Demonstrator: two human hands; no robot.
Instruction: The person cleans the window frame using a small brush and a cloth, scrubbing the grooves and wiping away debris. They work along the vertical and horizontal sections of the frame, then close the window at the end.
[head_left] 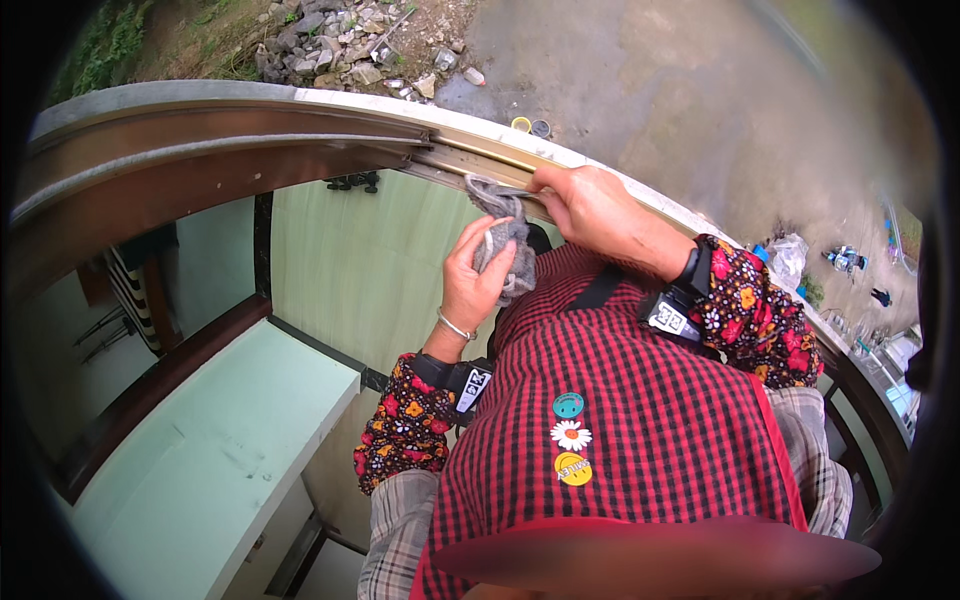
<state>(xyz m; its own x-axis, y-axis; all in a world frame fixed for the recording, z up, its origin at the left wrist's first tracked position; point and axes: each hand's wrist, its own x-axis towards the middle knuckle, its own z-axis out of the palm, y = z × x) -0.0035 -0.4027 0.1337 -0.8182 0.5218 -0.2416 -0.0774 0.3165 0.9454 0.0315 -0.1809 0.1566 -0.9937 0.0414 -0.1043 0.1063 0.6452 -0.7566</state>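
My left hand point(472, 285) is closed round a bunched grey rag point(513, 262), thumb across its front. The upper end of the rag loops up over the edge of the window track point(465, 158). My right hand point(600, 212) is also closed, beside the track and a little right of the rag. From its fingertips a thin, metal-looking strip or tool point(515, 191) reaches left to the rag's upper fold; its kind is too small to tell. Part of that strip is hidden by my fingers.
Brown sliding window frames point(220, 160) fill the left. Below them is a pale green ledge point(235, 430) with a dark red rail point(165, 385). Beyond the white outer sill point(640, 185), the ground drops far below, with a heap of stones point(340, 50) and a parked motorbike point(846, 260).
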